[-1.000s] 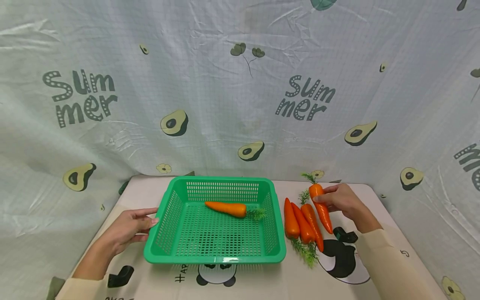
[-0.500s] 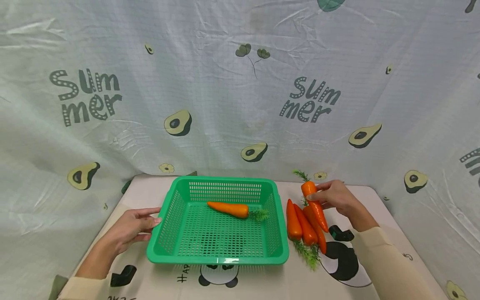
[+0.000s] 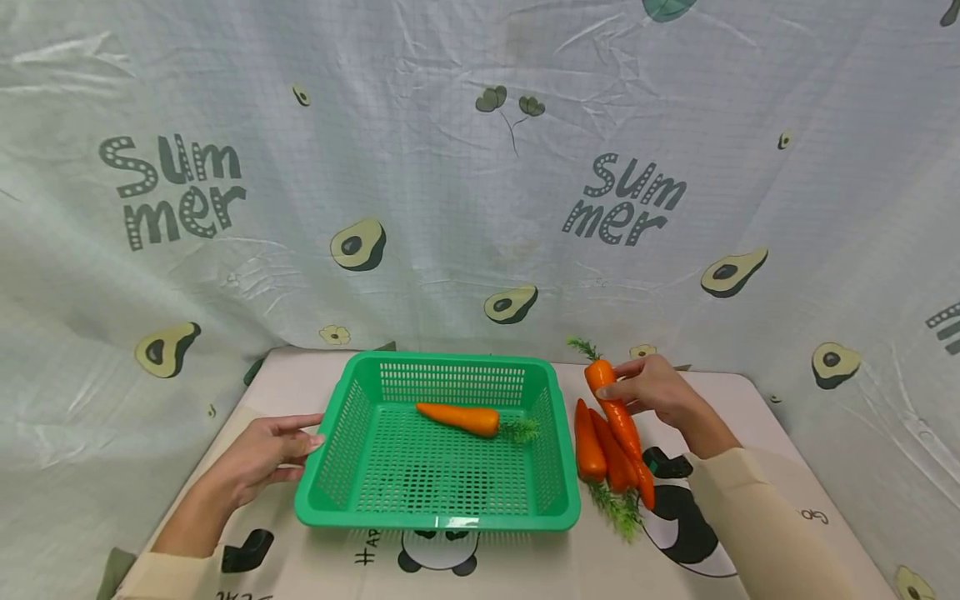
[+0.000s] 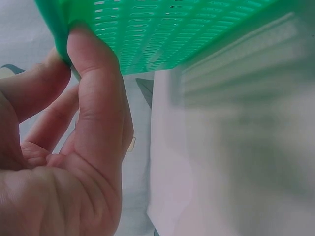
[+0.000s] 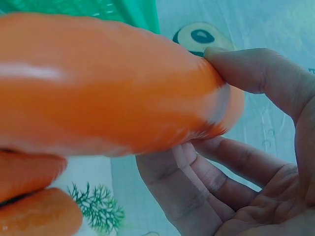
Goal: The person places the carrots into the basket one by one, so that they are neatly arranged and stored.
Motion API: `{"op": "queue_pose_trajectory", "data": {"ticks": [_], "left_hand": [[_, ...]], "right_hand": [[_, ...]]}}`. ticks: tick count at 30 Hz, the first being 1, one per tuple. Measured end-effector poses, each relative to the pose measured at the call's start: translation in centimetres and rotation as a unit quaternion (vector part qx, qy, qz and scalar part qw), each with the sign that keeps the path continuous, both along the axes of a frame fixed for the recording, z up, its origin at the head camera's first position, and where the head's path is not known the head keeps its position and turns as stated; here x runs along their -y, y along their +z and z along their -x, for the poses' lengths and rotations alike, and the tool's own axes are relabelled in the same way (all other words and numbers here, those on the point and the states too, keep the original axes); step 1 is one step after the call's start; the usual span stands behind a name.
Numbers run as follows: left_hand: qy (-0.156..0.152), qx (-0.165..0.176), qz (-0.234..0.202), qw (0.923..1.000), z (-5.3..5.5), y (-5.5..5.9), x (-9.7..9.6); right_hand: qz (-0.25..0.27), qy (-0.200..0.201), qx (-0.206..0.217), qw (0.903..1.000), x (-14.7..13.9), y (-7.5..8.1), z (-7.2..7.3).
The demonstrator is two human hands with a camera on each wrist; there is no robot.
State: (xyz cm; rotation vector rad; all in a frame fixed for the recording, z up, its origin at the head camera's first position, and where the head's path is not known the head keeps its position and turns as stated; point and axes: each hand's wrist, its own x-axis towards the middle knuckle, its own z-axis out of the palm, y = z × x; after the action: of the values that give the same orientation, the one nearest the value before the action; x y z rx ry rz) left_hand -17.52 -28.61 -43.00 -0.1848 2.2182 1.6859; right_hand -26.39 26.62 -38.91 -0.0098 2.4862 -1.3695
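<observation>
My left hand (image 3: 258, 458) pinches the left rim of a green plastic basket (image 3: 517, 522); the left wrist view shows thumb and finger on either side of its edge (image 4: 58, 34). One orange carrot (image 3: 457, 418) with a leafy green top lies inside, its tip to the left. To the basket's right, my right hand (image 3: 658, 395) pinches another carrot (image 3: 613, 408) near its thick end, tilted over the pile with its leaves up. In the right wrist view this carrot (image 5: 108, 88) fills the left side, thumb above and fingers below.
Several more carrots (image 3: 589, 446) lie bunched beside the basket's right wall, partly covered by the held one, green leaves (image 3: 618, 510) towards the front. The pale table (image 3: 525, 567) carries printed panda drawings. A white patterned sheet (image 3: 435, 183) hangs right behind the table.
My right hand has moved left with its carrot, which now tilts further towards the basket. The left hand keeps its hold on the rim. The view has turned slightly.
</observation>
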Motion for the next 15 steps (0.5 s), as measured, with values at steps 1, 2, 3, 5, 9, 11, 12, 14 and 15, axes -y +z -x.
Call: {"op": "queue_pose_trajectory", "data": {"ticks": [1,2,3,5,9,11,12,14,15], "left_hand": [[0.000,-0.001,0.000,1.0000,0.0,0.0,0.0],[0.000,-0.001,0.000,1.0000,0.0,0.0,0.0],[0.000,-0.001,0.001,1.0000,0.0,0.0,0.0],[0.000,0.004,0.003,1.0000,0.0,-0.1,0.0],[0.000,0.008,0.003,1.0000,0.0,-0.2,0.0],[0.002,0.008,0.002,1.0000,0.1,-0.2,0.0],[0.002,0.007,0.002,1.0000,0.1,-0.2,0.0],[0.004,0.006,0.001,1.0000,0.1,-0.1,0.0],[0.005,0.007,0.001,1.0000,0.1,-0.1,0.0]], "right_hand": [[0.001,0.002,-0.001,1.0000,0.2,0.0,0.0],[0.003,0.003,-0.003,1.0000,0.3,0.0,0.0],[0.004,0.003,-0.004,1.0000,0.5,0.1,0.1],[0.006,0.004,-0.005,1.0000,0.8,0.1,0.0],[0.006,0.011,-0.006,0.9999,1.6,0.3,0.1],[0.007,0.013,-0.005,0.9999,2.1,0.4,0.2],[0.006,0.014,-0.005,0.9999,2.3,0.4,0.3],[0.007,0.013,-0.004,0.9999,2.6,0.5,0.6],[0.007,0.011,-0.002,0.9999,2.7,0.5,0.7]]}}
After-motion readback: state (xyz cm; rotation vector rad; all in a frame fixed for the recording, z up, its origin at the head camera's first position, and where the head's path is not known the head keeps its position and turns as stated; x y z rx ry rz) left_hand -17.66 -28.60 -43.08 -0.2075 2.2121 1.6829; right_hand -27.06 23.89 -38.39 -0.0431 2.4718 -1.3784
